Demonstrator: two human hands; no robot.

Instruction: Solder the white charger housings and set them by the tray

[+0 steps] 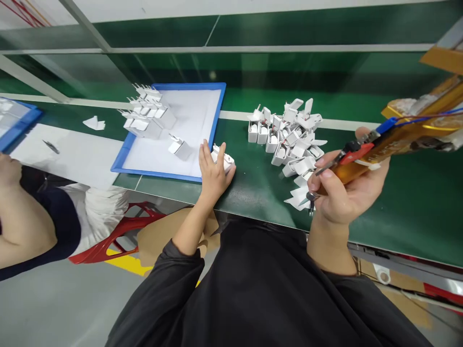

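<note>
My left hand (213, 174) rests on the green bench beside the blue tray's right edge, its fingers and thumb round a white plug adapter (227, 161). Small metal parts show at the top of that adapter. My right hand (349, 195) grips an orange handheld tool (352, 169) with a red part, a dark tip and wires at its back; its exact kind I cannot make out. Between the hands stand many open white adapter housings (280, 152) with lids tilted up. White adapters with upright pins (144, 113) stand in the tray, and one single adapter (180, 147) sits apart.
The blue-rimmed tray (221, 103) lies left of centre on the bench (253, 193). White scraps (94, 123) and a small dark tool (51, 146) lie further left. Another person's arm (25, 217) and a second blue tray (21, 127) are at the left edge. A red chair (115, 236) stands below.
</note>
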